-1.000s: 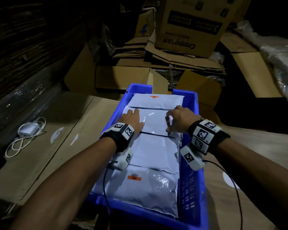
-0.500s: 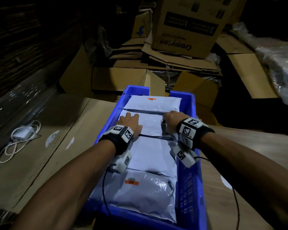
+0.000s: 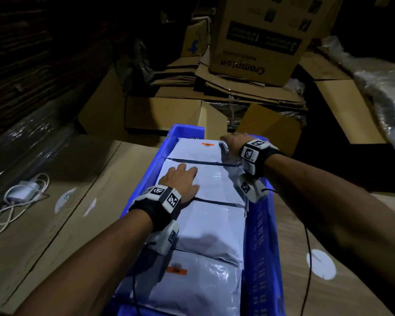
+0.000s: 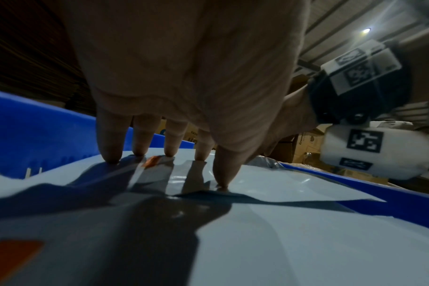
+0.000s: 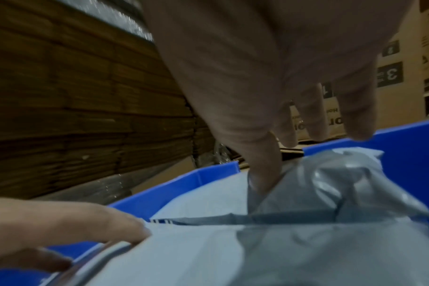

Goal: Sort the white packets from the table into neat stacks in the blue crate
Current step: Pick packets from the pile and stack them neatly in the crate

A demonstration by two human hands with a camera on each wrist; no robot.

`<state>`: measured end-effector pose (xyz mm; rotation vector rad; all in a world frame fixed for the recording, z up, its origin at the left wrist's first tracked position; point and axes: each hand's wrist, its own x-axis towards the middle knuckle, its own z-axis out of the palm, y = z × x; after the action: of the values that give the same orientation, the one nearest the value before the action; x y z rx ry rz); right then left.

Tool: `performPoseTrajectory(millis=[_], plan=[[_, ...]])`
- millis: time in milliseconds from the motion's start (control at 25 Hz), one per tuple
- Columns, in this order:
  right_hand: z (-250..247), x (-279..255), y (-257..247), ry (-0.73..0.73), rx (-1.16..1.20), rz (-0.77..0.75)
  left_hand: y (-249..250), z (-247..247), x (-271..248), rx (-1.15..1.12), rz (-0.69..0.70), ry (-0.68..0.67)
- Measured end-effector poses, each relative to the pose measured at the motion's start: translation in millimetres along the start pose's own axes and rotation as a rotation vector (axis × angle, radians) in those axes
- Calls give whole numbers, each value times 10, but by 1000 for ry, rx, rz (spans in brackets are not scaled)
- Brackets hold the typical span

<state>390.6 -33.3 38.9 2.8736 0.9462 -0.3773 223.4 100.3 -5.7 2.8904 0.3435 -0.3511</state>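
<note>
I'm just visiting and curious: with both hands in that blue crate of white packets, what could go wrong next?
The right hand is tucking a crumpled packet edge against the blue crate wall; it may spring back up. The left hand presses flat on glossy overlapping packets, which might slide askew.

One long blue plastic crate (image 3: 262, 236) runs up the middle of the head view. Four white glossy plastic packets show on top inside it, in a row from bottom to top of the frame: the nearest (image 3: 198, 283), the second (image 3: 212, 226), the third (image 3: 217, 183) and the farthest (image 3: 198, 150); what lies under them cannot be counted. Two orange labels show, one on the nearest packet (image 3: 176, 270) and one on the farthest (image 3: 208, 145). Two bare hands are in the frame, the left hand (image 3: 180, 182) at centre and the right hand (image 3: 234, 142) above and right of it. One white charger with its coiled cable (image 3: 23, 193) lies at the left edge. One printed brown cardboard box (image 3: 262, 37) stands at the upper centre
</note>
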Motion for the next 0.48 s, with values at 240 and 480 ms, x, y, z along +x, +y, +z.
performPoseTrajectory(millis=[240,480], plan=[[179,36,70,14,18,-30,-7,32,17,18,1,17],[193,58,61,-9,67,-43,-5,40,40,17,-11,3]])
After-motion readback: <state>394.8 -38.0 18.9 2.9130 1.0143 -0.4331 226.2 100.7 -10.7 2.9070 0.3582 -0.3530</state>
